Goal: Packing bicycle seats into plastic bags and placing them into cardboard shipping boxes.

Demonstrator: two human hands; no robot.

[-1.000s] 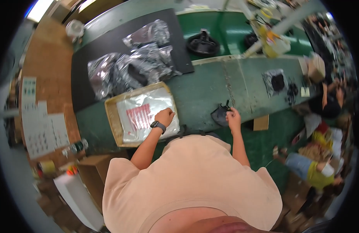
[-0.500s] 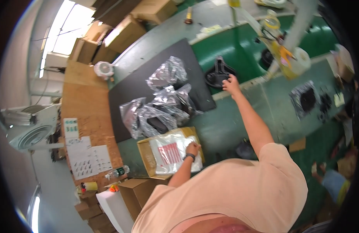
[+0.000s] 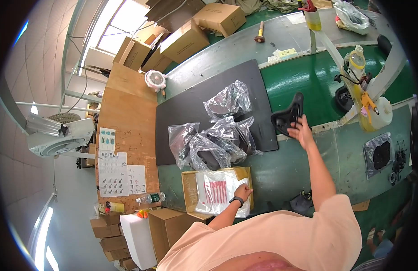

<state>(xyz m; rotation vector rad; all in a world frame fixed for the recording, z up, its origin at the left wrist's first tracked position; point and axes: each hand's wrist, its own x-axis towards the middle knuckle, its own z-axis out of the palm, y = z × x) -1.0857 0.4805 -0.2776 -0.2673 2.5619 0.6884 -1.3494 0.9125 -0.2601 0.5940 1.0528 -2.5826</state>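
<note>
A black bicycle saddle (image 3: pixel 289 114) is tilted up on its edge beside the green belt, its nose pointing away from me. My right hand (image 3: pixel 301 132), arm stretched out, grips its near side with fingers bent. My left hand (image 3: pixel 243 191), with a dark band on the wrist, rests closed at the right side of a stack of clear plastic bags (image 3: pixel 215 193) with red print. Its fingers pinch the edge of the top bag. The stack lies in a cut-open cardboard box (image 3: pixel 189 192). Beyond it, several bagged saddles (image 3: pixel 211 151) lie on a black mat (image 3: pixel 182 109).
A green conveyor belt (image 3: pixel 288 81) runs across to the right. Past it stand a post with a spray bottle (image 3: pixel 380 115) and a hammer (image 3: pixel 260 34). A bagged dark item (image 3: pixel 378 156) lies at right. A small fan (image 3: pixel 154 80) and a water bottle (image 3: pixel 151 198) are at left.
My right hand has taken hold of the saddle and tipped it up from where it lay on the belt. My left hand stays at the bags. The view has shifted.
</note>
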